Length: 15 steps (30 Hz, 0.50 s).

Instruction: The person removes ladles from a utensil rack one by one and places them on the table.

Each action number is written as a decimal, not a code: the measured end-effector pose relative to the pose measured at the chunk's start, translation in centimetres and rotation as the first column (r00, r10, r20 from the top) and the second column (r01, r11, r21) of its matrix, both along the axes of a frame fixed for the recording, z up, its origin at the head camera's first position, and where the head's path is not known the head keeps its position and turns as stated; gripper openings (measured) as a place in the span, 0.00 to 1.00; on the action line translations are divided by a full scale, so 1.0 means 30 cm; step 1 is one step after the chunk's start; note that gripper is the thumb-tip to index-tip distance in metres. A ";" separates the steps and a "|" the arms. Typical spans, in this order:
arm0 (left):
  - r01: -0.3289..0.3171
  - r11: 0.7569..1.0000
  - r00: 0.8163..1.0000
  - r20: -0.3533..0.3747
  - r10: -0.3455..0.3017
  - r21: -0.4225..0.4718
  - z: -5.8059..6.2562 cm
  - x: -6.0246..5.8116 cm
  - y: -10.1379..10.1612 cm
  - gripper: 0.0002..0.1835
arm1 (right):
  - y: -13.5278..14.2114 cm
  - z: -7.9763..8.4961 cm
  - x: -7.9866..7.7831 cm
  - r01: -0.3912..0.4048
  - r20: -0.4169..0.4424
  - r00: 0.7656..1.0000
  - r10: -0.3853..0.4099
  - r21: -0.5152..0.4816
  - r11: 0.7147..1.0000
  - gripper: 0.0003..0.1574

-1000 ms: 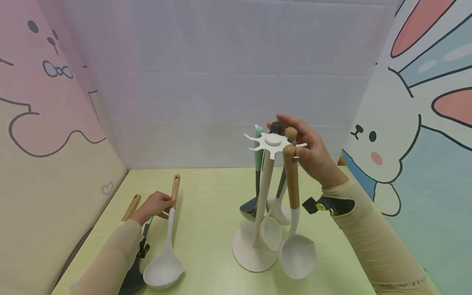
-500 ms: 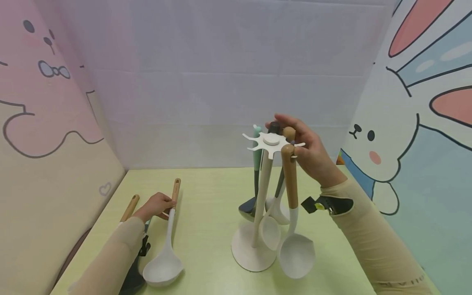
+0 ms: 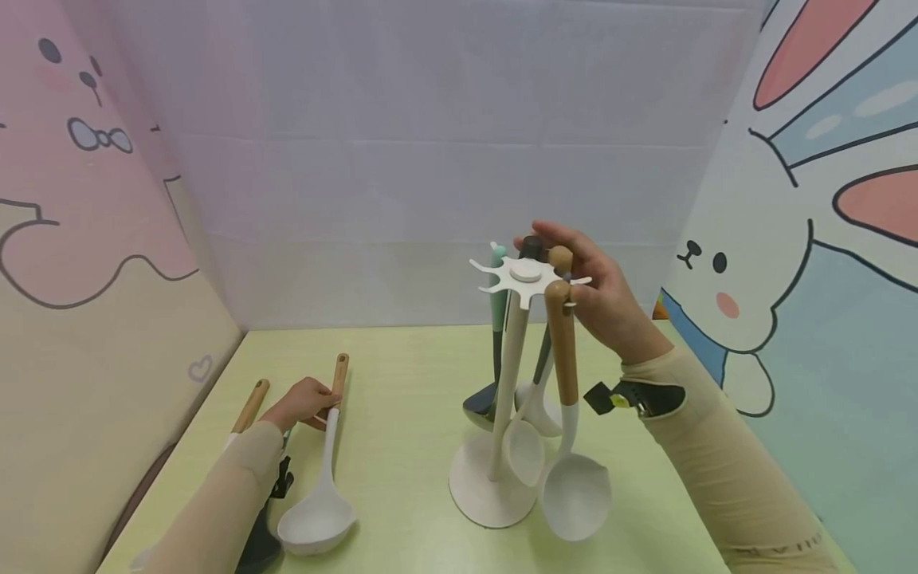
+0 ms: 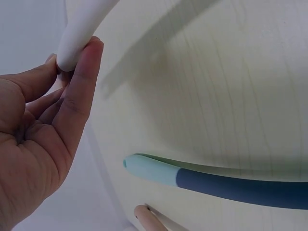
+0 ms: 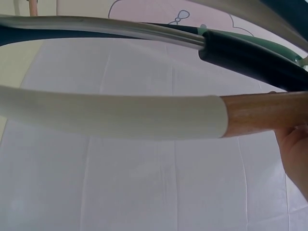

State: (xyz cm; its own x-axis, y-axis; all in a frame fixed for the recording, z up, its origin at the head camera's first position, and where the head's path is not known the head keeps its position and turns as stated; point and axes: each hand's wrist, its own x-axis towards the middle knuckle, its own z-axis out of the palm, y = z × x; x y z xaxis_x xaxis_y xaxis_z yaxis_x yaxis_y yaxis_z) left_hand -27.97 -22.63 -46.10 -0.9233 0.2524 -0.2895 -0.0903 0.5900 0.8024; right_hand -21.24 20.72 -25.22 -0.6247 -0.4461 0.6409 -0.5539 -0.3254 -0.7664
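The left hand (image 3: 301, 402) pinches the white ladle (image 3: 328, 458) between thumb and fingers, where the pale wooden handle meets the neck. From this grip, the utensil rack (image 3: 509, 375) stands upright at about 3 o'clock, well apart. The ladle's long axis runs across that line: handle end near 12 o'clock, bowl near 6. In the left wrist view its shadow falls apart from the neck, so the gripped part seems raised; whether the bowl touches the tabletop (image 3: 402, 414) I cannot tell.

The right hand (image 3: 606, 299) is nearer the rack, at 3 o'clock of its flat hooked crown, thumb by the hanging ladle (image 3: 576, 498) and a finger reaching behind the black handle (image 3: 531, 247). I cannot tell whether it pinches anything.

The white ladle's neck looks smooth and matte, its bowl rounded with a pointed lip. The rack has a slim post and round base; at its 10 o'clock hangs a mint-handled utensil (image 3: 498, 311). At the left hand's 9 o'clock lies a wooden-handled utensil (image 3: 249, 408), and the mint-and-navy utensil (image 4: 154, 171) lies near.
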 end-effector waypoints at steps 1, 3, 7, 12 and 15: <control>-0.008 1.000 1.000 0.003 0.008 0.000 -0.003 -0.001 -0.002 0.15 | -0.001 0.000 0.000 -0.003 0.000 1.000 0.003 -0.002 1.000 0.48; -0.019 1.000 1.000 0.008 0.019 0.001 -0.008 -0.004 -0.006 0.15 | -0.002 -0.001 0.000 -0.005 0.001 1.000 0.005 -0.004 1.000 0.48; -0.031 0.999 0.999 0.025 0.030 0.009 -0.020 -0.009 -0.017 0.15 | -0.003 -0.001 0.002 -0.006 0.010 1.000 0.006 -0.009 1.000 0.48; -0.019 1.000 0.999 0.028 0.018 0.019 -0.031 -0.011 -0.030 0.16 | -0.006 -0.002 0.004 0.007 0.013 1.000 -0.007 -0.006 1.000 0.48; -0.022 1.000 0.999 0.030 0.022 0.019 -0.032 -0.008 -0.033 0.16 | -0.007 -0.003 0.004 0.014 0.013 1.000 -0.014 -0.006 1.000 0.48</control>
